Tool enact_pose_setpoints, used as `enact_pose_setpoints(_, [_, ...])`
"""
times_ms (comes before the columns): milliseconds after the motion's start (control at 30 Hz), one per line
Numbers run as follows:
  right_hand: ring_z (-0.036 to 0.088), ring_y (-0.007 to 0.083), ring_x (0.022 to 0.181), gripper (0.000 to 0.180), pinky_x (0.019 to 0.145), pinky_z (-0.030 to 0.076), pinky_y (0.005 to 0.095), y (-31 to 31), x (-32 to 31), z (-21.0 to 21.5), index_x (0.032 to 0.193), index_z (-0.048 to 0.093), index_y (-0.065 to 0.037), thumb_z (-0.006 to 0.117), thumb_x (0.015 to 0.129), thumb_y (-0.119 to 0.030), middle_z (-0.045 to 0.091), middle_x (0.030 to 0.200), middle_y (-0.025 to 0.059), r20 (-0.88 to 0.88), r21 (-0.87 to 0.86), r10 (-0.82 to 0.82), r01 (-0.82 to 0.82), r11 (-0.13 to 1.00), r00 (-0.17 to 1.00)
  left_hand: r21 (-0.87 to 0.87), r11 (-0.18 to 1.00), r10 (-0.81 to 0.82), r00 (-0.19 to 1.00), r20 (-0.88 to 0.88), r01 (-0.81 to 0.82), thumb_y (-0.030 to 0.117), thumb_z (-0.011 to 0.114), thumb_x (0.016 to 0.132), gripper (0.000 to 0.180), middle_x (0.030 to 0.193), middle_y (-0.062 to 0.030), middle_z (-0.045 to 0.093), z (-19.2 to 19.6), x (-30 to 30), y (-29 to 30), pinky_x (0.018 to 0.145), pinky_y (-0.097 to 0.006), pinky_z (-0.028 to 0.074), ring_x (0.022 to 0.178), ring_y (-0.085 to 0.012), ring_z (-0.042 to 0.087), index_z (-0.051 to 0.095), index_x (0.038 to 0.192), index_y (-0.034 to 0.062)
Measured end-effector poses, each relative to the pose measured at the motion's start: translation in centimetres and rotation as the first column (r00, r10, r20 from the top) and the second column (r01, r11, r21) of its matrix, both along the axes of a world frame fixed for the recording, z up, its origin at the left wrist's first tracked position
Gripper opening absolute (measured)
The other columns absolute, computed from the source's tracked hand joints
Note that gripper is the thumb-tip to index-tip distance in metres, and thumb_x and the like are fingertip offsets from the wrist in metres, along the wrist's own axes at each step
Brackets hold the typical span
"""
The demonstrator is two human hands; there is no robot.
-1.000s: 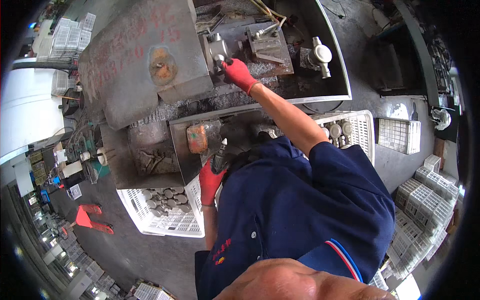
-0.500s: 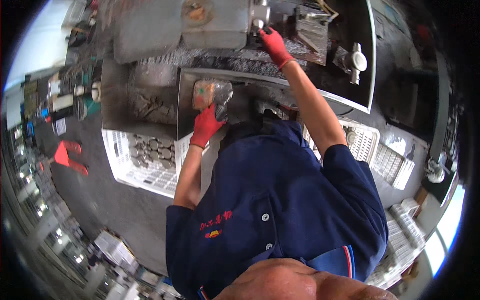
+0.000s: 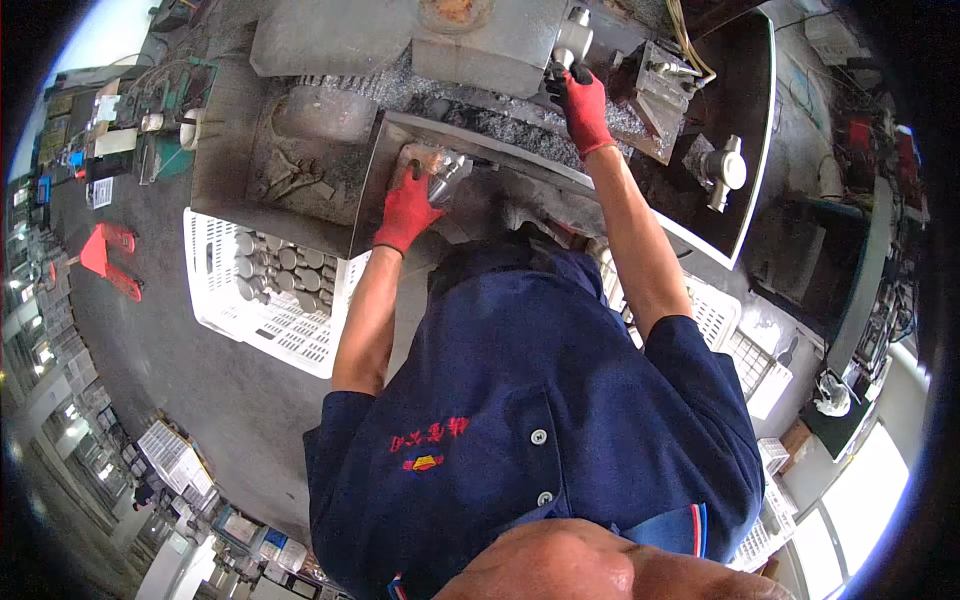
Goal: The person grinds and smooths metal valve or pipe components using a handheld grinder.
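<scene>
My right hand (image 3: 584,106), in a red glove with dark fingertips, is closed on the lower end of a silvery metal valve body (image 3: 573,40) at the machine. The valve body has a round middle and a stub at each end. My left hand (image 3: 407,212), gloved alike, reaches over a small control box (image 3: 438,160) wrapped in clear plastic. Its fingers are spread and touch the box's near side; part of the box's face is hidden under them. A similar metal valve body (image 3: 724,170) rests on the machine's right side.
Metal shavings (image 3: 400,85) lie along the machine bed. At the left is a sheet-metal tray (image 3: 225,170); below it stands a white crate (image 3: 215,290) with several metal parts. Another white crate (image 3: 715,312) is at my right. A red pallet jack (image 3: 100,252) stands on the floor.
My left hand has moved up from the control box's lower edge to cover more of its face. My right hand stays on the valve body. The whole view has shifted slightly.
</scene>
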State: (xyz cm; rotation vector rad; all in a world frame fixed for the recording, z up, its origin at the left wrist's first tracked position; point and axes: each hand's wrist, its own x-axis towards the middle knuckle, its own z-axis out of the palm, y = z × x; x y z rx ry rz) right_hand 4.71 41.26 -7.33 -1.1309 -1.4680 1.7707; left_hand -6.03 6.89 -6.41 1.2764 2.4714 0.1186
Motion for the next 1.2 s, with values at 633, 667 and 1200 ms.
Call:
enact_pose_setpoints(633, [0.062, 0.0371, 0.103, 0.051, 0.088, 0.051, 0.0431, 1.1, 21.1, 11.4, 0.113, 0.064, -0.007, 0.081, 0.070, -0.029, 0.062, 0.119, 0.0164, 0.557, 0.786, -0.485, -0.238, 0.571, 0.675, 0.111, 0.965, 0.211, 0.957, 0.199, -0.236, 0.031, 0.086, 0.069, 0.061, 0.103, -0.0228, 0.068, 5.6, 3.8, -4.4, 0.081, -0.047, 0.052, 0.098, -0.0417, 0.065, 0.059, 0.118, 0.0074])
enact_pose_setpoints(667, [0.061, 0.0381, 0.107, 0.057, 0.088, 0.051, 0.0445, 2.9, 23.6, 11.6, 0.116, 0.063, -0.008, 0.082, 0.070, -0.035, 0.060, 0.123, 0.0172, 0.601, 0.792, -0.603, -0.294, 0.535, 0.524, 0.120, 0.967, 0.197, 0.958, 0.209, -0.225, 0.031, 0.086, 0.069, 0.061, 0.103, -0.0228, 0.068, 6.6, 4.0, -3.3, 0.081, -0.047, 0.052, 0.098, -0.0417, 0.065, 0.059, 0.118, 0.0074])
enact_pose_setpoints(1200, [0.056, 0.0382, 0.114, 0.080, 0.090, 0.052, 0.0470, 0.9, 20.2, 12.0, 0.143, 0.047, -0.026, 0.081, 0.071, -0.035, 0.048, 0.136, 0.0173, 0.792, 0.604, -0.222, -0.676, 0.422, 0.569, 0.423, 0.906, -0.135, 0.941, 0.311, -0.010, 0.037, 0.084, 0.073, 0.074, 0.108, -0.0223, 0.067, 9.6, 6.8, 6.1, 0.080, -0.046, 0.053, 0.097, -0.0396, 0.065, 0.052, 0.129, -0.0002])
